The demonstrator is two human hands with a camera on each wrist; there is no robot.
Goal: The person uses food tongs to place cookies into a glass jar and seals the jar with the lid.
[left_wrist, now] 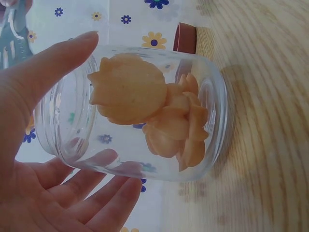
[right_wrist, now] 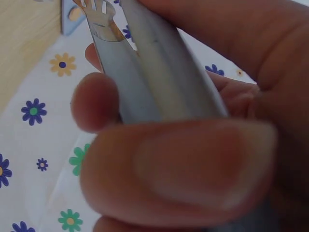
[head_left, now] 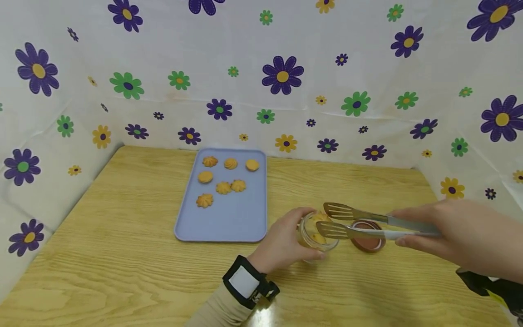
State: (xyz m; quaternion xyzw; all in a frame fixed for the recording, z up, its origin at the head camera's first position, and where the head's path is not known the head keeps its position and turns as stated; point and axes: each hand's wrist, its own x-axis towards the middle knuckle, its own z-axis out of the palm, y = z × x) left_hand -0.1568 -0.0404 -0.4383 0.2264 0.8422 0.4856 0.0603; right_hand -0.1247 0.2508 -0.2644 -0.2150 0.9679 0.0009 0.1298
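Note:
My left hand (head_left: 286, 238) grips a clear glass jar (left_wrist: 218, 113), thumb on one side and fingers on the other. Inside it lie several golden piped cookies (left_wrist: 128, 92), one resting high near the jar's neck. My right hand (head_left: 470, 231) holds a pair of metal tongs (head_left: 369, 232) by the grey handles. Their slotted tips are spread apart and overlap the jar's mouth in the head view. In the right wrist view the thumb covers much of the handles.
A blue-grey tray (head_left: 233, 225) to the left bears several cookies in its far half. A brown lid (head_left: 369, 245) lies on the wooden table (head_left: 122, 254) right of the jar, partly behind the tongs. A flower-print cloth (head_left: 245, 91) hangs along the back and sides.

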